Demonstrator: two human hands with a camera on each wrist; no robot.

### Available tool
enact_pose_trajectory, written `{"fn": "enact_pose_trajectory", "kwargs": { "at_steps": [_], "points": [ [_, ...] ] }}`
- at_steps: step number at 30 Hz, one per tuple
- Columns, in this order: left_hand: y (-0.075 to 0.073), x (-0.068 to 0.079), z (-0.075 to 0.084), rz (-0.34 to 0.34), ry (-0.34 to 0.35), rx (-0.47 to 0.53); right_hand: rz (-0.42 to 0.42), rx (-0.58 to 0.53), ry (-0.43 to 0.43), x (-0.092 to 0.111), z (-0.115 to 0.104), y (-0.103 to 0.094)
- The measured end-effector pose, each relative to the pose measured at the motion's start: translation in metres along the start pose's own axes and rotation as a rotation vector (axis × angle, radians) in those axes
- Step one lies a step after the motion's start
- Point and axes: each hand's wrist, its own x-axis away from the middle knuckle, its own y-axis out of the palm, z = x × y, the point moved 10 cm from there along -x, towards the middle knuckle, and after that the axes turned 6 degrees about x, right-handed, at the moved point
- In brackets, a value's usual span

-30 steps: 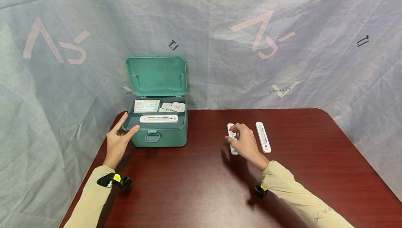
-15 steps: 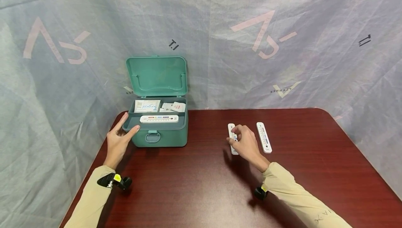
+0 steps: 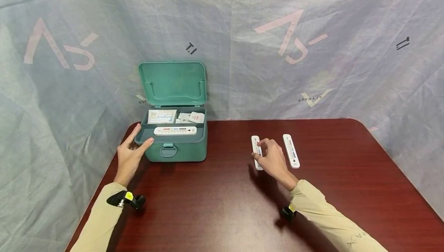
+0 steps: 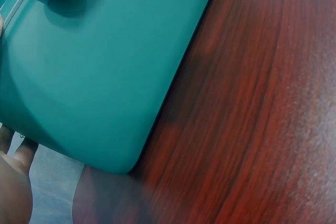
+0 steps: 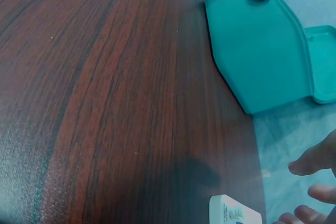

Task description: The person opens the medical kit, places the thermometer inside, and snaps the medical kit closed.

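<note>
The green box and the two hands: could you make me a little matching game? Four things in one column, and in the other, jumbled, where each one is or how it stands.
Column one
1. Lid
2. Left hand
3. Right hand
4. "Surgical" pack

Column two
A. By a thermometer on the table
B. In the left rear compartment of the box
C. Raised open at the back of the box
D. At the left front corner of the box

Right pairs: 1-C, 2-D, 3-A, 4-B
</note>
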Motion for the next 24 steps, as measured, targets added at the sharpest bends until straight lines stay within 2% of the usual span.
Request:
{"fn": "enact_pose_trajectory", "kwargs": {
  "at_steps": [10, 17, 24],
  "points": [
    [0.0, -0.001, -0.001, -0.006, -0.005, 0.033, -0.016, 0.01, 0.033, 0.002, 0.008, 0.006],
    [0.001, -0.002, 0.0, -0.007, 0.003, -0.005, -0.037, 0.035, 0.073, 0.003, 0.015, 0.012],
    [0.0, -0.002, 0.0, -0.003, 0.011, 0.003, -0.049, 0.048, 0.094, 0.005, 0.022, 0.018]
  ]
}}
